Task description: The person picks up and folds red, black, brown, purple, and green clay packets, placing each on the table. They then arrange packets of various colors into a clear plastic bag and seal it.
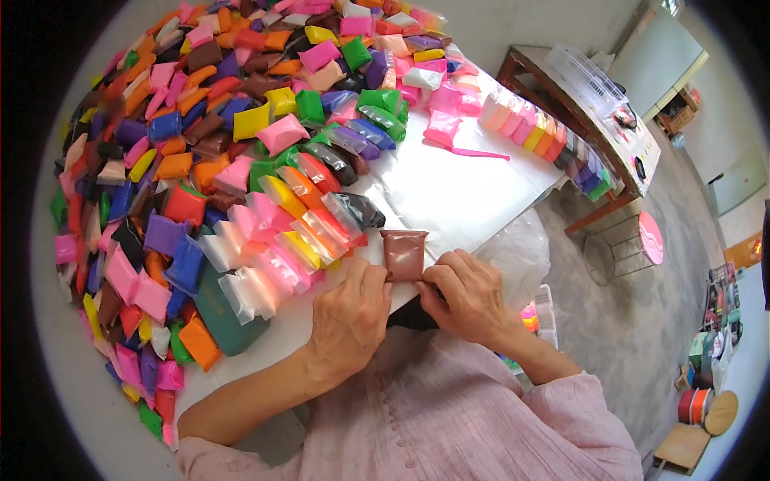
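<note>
A brown packet [405, 252] in clear film lies at the near edge of the white table, its flat sealed end pointing away from me. My left hand [350, 317] pinches its lower left corner, and my right hand [467, 297] pinches the lower right corner. Just left of the packet, rows of clear-wrapped packets in pink [265, 212], yellow, orange, red and black overlap one another. A dark green flat object [220, 309] lies partly under them.
A large heap of coloured packets [172, 168] covers the table's left side. A pink strip tool [479, 153] and a line of packets [533, 132] lie farther right. Beyond stand a wooden table [573, 88] and a pink-topped stool [650, 238]. A clear plastic bag [517, 256] hangs beside my right hand.
</note>
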Motion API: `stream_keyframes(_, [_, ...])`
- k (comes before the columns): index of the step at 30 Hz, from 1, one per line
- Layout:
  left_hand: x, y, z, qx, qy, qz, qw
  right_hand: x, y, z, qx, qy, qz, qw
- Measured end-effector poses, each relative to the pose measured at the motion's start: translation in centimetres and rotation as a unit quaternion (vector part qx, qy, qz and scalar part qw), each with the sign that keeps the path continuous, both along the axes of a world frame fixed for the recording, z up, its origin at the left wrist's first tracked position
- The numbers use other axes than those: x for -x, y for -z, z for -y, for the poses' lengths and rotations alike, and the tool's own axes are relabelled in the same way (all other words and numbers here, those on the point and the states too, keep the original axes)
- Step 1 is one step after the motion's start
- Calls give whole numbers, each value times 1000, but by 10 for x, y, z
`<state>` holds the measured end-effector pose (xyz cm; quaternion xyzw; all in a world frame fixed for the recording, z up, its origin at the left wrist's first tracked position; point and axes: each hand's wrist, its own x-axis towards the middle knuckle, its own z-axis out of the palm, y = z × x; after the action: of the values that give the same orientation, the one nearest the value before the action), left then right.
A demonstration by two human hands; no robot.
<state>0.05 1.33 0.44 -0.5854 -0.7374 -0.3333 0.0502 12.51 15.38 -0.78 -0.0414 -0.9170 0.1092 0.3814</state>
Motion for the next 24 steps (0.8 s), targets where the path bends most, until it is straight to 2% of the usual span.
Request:
stream_keyframes(5, [2, 2, 1, 9, 9, -9, 1000, -1, 1, 2, 40, -8, -1, 999])
stream_keyframes(14, [5, 1, 3, 8, 44, -3, 999, -3, 7, 7, -18, -1, 8, 1000])
stream_keyframes(17, [7, 2, 4, 10, 51, -2, 999, -14, 6, 4, -69, 3, 15, 997])
stream_keyframes(20, [5, 1, 2, 6, 48, -6, 999, -11, -14, 7, -82, -6, 6, 997])
stream_keyframes(24, [7, 2, 1, 1, 52, -41, 998, 1, 8, 5, -55, -79, 77, 992])
